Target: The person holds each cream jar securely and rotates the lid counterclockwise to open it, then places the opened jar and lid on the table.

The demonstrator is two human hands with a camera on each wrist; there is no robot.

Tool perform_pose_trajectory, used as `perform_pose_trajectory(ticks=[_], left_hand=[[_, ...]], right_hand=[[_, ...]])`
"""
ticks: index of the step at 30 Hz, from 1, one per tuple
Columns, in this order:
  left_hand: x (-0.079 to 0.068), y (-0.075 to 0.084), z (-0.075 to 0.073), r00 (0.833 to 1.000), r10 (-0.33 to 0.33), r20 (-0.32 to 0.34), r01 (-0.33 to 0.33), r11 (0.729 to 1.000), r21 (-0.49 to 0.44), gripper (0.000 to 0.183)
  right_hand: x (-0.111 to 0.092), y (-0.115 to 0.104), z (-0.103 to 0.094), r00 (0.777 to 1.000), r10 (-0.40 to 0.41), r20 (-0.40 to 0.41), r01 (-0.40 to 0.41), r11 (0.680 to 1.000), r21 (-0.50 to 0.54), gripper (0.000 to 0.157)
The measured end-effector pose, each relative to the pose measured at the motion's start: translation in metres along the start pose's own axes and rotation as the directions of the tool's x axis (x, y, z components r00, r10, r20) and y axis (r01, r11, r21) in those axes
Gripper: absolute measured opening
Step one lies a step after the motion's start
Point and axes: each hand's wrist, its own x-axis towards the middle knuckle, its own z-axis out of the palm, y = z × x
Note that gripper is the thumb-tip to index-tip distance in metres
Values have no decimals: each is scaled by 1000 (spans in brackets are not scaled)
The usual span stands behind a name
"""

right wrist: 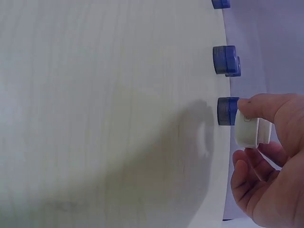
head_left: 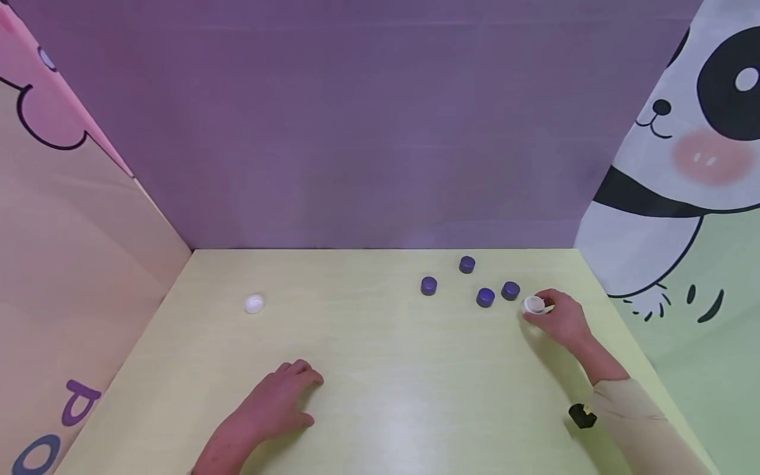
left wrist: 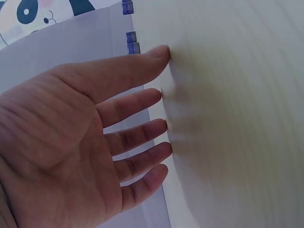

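My right hand point(head_left: 558, 320) pinches a small white round jar point(right wrist: 247, 129) between thumb and fingers, near the table's right side. In the head view that white jar point(head_left: 534, 304) sits just right of the nearest blue jar point(head_left: 510, 291). Over the front left of the table, my left hand point(head_left: 273, 404) holds nothing, its fingers spread and loosely bent. Seen by the left wrist camera, the same hand point(left wrist: 80, 137) has its fingertips close over the pale tabletop.
Three more small blue jars stand at the back right: one point(head_left: 485, 297) near the first, another point(head_left: 429, 285) to its left, a third point(head_left: 467, 264) behind. A white round piece point(head_left: 254, 303) lies back left. A purple wall point(head_left: 380, 132) borders the table's far edge.
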Motion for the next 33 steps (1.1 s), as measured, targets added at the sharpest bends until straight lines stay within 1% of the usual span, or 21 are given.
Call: perform_pose_trajectory(ticks=[9,15,25,33], left_hand=[[1,5,-2,1000,-5,-23,5,1000,26,51],[-2,5,-1,999,-19,-27,20,1000,16,51],[0,2,2,999,-10,-42,11,1000,20,52],[-2,1,4,999,-16,-30,17,1000,20,52]], right_hand=[[7,0,-4,999,32,38,-30,999,-44,46],[8,0,0,995,63,81,-60,998,-35,47],[11,0,2,986,112,121,-108,993,-42,51],[9,0,5,984,111,137,-101,992,-75,51]])
